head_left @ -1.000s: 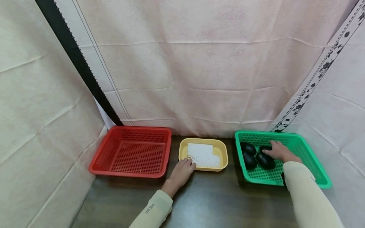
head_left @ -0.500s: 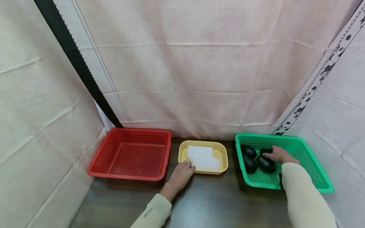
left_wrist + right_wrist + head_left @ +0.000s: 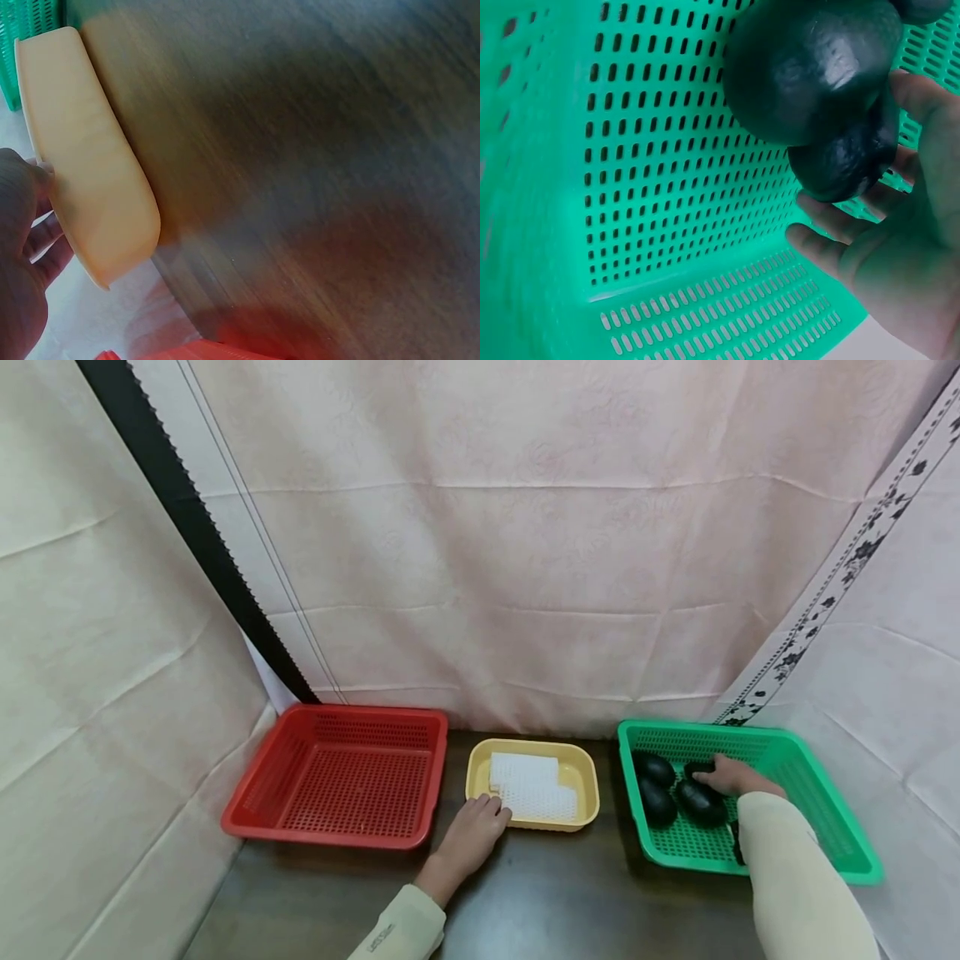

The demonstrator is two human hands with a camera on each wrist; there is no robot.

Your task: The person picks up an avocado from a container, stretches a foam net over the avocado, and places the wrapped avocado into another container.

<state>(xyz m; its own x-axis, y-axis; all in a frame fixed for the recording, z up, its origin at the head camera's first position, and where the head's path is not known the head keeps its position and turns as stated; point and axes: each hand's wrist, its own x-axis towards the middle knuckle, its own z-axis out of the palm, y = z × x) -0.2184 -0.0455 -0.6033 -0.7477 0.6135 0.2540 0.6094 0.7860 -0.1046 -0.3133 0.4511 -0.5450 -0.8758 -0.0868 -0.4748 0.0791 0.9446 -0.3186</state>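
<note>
My left hand (image 3: 470, 837) pinches the near-left rim of a shallow yellow tray (image 3: 588, 777); in the left wrist view, the thumb lies on the tray's outer wall (image 3: 90, 142) and the fingers reach over the rim. White textured pieces (image 3: 536, 789) lie inside the tray. At right, my right hand (image 3: 738, 777) reaches into a green perforated basket (image 3: 825, 810) and holds a dark avocado (image 3: 847, 161) between thumb and fingers. A larger avocado (image 3: 802, 75) sits against it, partly covering it in the right wrist view. Two other avocados (image 3: 654, 768) lie along the basket's left side.
A red perforated basket (image 3: 360, 789) stands on the left of the dark wood table (image 3: 585, 893). Pale cloth (image 3: 480, 543) hangs behind and at both sides. A small black item (image 3: 737, 843) shows in the green basket beside the right sleeve.
The head view has tipped slightly, so everything sits lower in it. My right hand's fingers have drawn in around the back avocado. My left hand stays on the tray's rim.
</note>
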